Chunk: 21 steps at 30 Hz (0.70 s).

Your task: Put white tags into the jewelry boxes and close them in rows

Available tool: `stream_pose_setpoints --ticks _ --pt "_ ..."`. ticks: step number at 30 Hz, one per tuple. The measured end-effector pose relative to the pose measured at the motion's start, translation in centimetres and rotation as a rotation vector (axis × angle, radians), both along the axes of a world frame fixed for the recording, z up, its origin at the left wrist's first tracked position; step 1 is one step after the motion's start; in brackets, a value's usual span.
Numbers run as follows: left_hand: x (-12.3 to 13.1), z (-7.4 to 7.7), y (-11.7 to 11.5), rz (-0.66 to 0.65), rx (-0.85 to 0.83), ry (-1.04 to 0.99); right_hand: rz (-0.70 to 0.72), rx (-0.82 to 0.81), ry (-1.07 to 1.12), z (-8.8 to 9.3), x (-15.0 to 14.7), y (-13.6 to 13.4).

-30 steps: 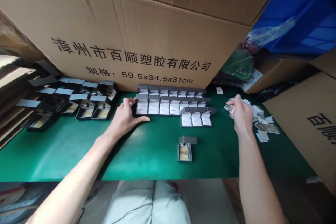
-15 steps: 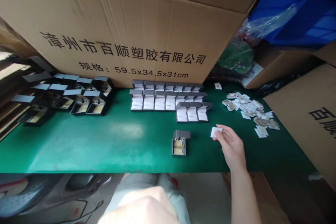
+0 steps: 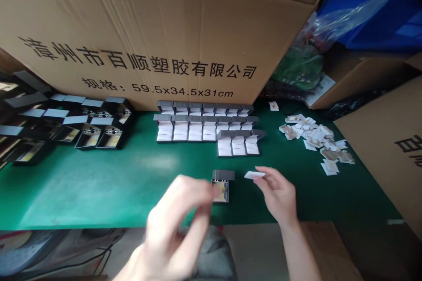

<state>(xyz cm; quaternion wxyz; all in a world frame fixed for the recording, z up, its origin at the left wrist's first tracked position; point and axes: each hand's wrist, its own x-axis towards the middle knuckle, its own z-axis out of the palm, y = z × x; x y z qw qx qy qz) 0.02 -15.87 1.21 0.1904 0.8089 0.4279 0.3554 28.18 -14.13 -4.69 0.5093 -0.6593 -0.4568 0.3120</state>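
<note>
My right hand (image 3: pixel 277 191) pinches a small white padded insert (image 3: pixel 254 175) between thumb and fingers, above the green tabletop. Just left of it stands a small dark hinged box (image 3: pixel 227 195), lid raised, with a yellowish inside. My left hand (image 3: pixel 183 215) is smeared by motion in front of this box and hides part of its left side. Its thumb and forefinger are curved and apart, with nothing visible between them. Behind, rows of similar boxes (image 3: pixel 188 134) stand with raised lids and white inserts inside.
Several opened dark boxes (image 3: pixel 110 138) with yellowish insides stand at the left. A pile of white inserts (image 3: pixel 316 134) lies at the right. A large carton (image 3: pixel 158 22) rises behind the table (image 3: pixel 141 184), another carton (image 3: pixel 389 127) at the right. Plastic bags (image 3: pixel 300 68) lie at the back right.
My left hand has risen from below the table edge to the dark box. My right hand has brought the white insert left towards that box and tilted it flatter.
</note>
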Motion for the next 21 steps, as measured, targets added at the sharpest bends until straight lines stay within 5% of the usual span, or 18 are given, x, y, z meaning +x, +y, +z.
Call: stream_pose_setpoints --ticks 3,6,10,17,21 --pt "1.3 -1.2 4.4 -0.009 -0.166 -0.097 0.066 0.031 -0.073 0.3 -1.7 0.6" --pt "1.9 -3.1 6.0 -0.062 -0.260 -0.026 0.078 0.090 -0.107 0.3 -3.4 1.5" --pt "1.8 -4.2 6.0 -0.047 -0.309 -0.026 0.140 0.249 -0.184 1.1 -5.2 2.9" --pt "-0.7 -3.4 5.7 0.110 -0.431 -0.066 0.359 0.442 -0.370 3.4 -9.5 7.0" --pt "-1.1 -3.3 5.8 0.059 -0.492 -0.077 0.364 0.548 -0.402 3.8 -12.2 8.5"
